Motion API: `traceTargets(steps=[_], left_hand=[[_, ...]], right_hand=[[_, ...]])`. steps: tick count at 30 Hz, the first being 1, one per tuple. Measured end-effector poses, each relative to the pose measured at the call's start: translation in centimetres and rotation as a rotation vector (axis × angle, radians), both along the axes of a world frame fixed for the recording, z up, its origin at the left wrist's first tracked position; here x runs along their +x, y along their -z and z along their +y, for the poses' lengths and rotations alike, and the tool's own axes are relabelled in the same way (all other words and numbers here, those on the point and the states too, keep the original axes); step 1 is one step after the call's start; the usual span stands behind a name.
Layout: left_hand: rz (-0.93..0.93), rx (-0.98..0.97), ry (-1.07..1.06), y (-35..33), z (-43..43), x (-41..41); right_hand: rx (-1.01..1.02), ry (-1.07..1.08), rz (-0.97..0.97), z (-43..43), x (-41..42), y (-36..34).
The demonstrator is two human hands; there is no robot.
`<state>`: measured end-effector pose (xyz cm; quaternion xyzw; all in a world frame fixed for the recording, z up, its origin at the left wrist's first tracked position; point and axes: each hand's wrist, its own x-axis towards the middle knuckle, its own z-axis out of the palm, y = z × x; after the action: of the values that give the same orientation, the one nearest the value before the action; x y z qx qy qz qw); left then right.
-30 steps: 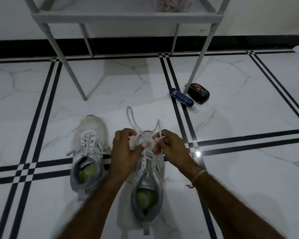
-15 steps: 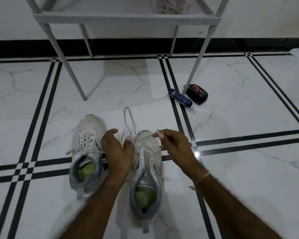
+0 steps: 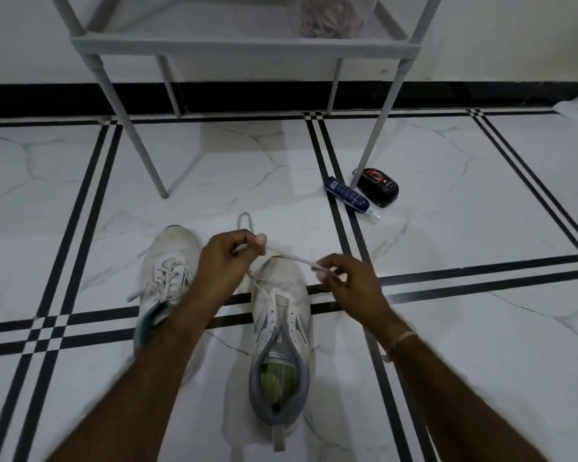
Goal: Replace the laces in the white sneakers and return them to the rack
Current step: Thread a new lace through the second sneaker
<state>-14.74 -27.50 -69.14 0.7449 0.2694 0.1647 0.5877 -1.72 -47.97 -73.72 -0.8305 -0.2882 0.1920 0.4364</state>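
Note:
Two white sneakers stand on the marble floor, toes pointing away from me. The left sneaker is laced, and my left forearm covers its heel. Over the toe of the right sneaker, my left hand pinches a loop of the white lace. My right hand pinches the other end of that lace, which stretches taut between the two hands. Beyond my left hand a lace loop sticks out. The grey rack stands ahead against the wall.
A dark blue tube and a black shoe-polish sponge lie by the rack's right front leg. A clear bag of pinkish items sits on the rack shelf. Something white lies at the far right by the wall.
My hands have drawn apart above the right sneaker, pulling the lace taut between them. My left hand moved up from the sneaker and closed on the loop.

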Motion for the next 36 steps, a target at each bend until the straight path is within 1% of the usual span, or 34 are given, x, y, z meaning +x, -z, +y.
traceTargets(steps=[1, 3, 4, 5, 7, 9, 11, 12, 13, 14, 15, 16, 18, 19, 20, 21, 23, 25, 26, 27, 28, 29, 31, 32, 33, 34, 35, 36], left_hand=[[0.03, 0.031, 0.097, -0.1, -0.7, 0.3], [0.04, 0.052, 0.229, -0.1, -2.0, 0.9], [0.025, 0.059, 0.227, -0.2, -2.4, 1.3], [0.015, 0.073, 0.191, -0.2, -2.2, 1.5], [0.037, 0.142, 0.095, -0.2, -1.0, 1.4], [0.068, 0.216, 0.012, 0.1, 1.0, 0.6], [0.079, 0.229, -0.054, 0.7, 2.2, -0.2], [0.072, 0.179, -0.096, 0.9, 2.4, -0.4], [0.05, 0.106, -0.135, 0.9, 2.4, -0.5], [0.03, 0.044, -0.175, 0.9, 2.3, -0.5], [0.016, 0.016, -0.206, 0.7, 2.3, -0.5], [0.012, 0.033, -0.222, 0.6, 2.4, -0.5], [0.041, 0.143, -0.187, 0.4, 2.6, -0.6], [0.067, 0.198, -0.121, 0.2, 2.5, -0.6], [0.088, 0.226, -0.029, 0.0, 2.1, -0.4], [0.099, 0.234, 0.067, -0.1, 1.4, -0.2], [0.1, 0.206, 0.187, -0.4, -0.4, 0.5], [0.086, 0.171, 0.184, -0.7, -1.7, 1.1], [0.081, 0.177, 0.15, -0.9, -1.9, 1.2], [0.08, 0.187, 0.123, -0.9, -1.9, 1.2], [0.082, 0.195, 0.118, -0.9, -1.7, 1.1], [0.084, 0.197, 0.136, -0.8, -1.5, 1.0], [0.086, 0.17, 0.162, -0.4, -1.5, 0.5], [0.082, 0.136, 0.149, -0.2, -1.7, 0.3], [0.078, 0.095, 0.122, 0.2, -2.1, 0.0], [0.075, 0.049, 0.087, 0.5, -2.5, -0.4], [0.075, 0.003, 0.053, 0.7, -2.9, -0.7], [0.078, -0.04, 0.026, 1.1, -3.4, -1.0]], right_hand=[[0.028, -0.042, -0.002, 0.6, -0.7, -0.4], [0.128, -0.176, 0.098, 2.4, -2.0, -1.7], [0.155, -0.225, 0.133, 3.0, -2.4, -2.1], [0.168, -0.232, 0.112, 3.4, -2.4, -2.7], [0.183, -0.133, 0.072, 2.8, -1.5, -2.9], [0.201, 0.021, 0.065, 1.3, -0.2, -2.8], [0.28, 0.15, 0.164, 0.0, 0.4, -2.9], [0.307, 0.185, 0.236, -0.2, 0.4, -2.9], [0.297, 0.199, 0.264, -0.1, 0.3, -3.0], [0.248, 0.213, 0.232, 0.1, 0.4, -2.5], [0.175, 0.232, 0.162, 0.1, 0.5, -2.0], [0.104, 0.276, 0.082, -0.1, 0.9, -1.2], [-0.044, 0.368, -0.076, -0.8, 1.7, -0.2], [-0.071, 0.352, -0.171, -1.0, 1.8, 0.0], [-0.054, 0.274, -0.248, -1.0, 1.7, 0.2], [0.002, 0.164, -0.279, -0.5, 1.1, -0.1], [0.113, -0.072, -0.157, 1.2, -0.8, -1.1], [0.146, -0.232, 0.004, 2.6, -2.2, -2.4], [0.148, -0.25, 0.07, 2.9, -2.2, -2.5], [0.153, -0.228, 0.092, 2.9, -1.8, -2.8], [0.155, -0.19, 0.058, 2.7, -1.2, -3.1], [0.123, -0.147, -0.06, 2.2, -0.4, -3.3], [-0.003, -0.115, -0.445, 1.8, 0.9, -3.4], [-0.054, -0.127, -0.592, 1.7, 1.1, -3.1], [-0.078, -0.15, -0.647, 1.9, 1.0, -2.9], [-0.06, -0.181, -0.612, 2.0, 0.2, -2.4], [-0.004, -0.217, -0.503, 2.2, -1.0, -2.0], [0.08, -0.239, -0.343, 2.4, -2.4, -1.7]])
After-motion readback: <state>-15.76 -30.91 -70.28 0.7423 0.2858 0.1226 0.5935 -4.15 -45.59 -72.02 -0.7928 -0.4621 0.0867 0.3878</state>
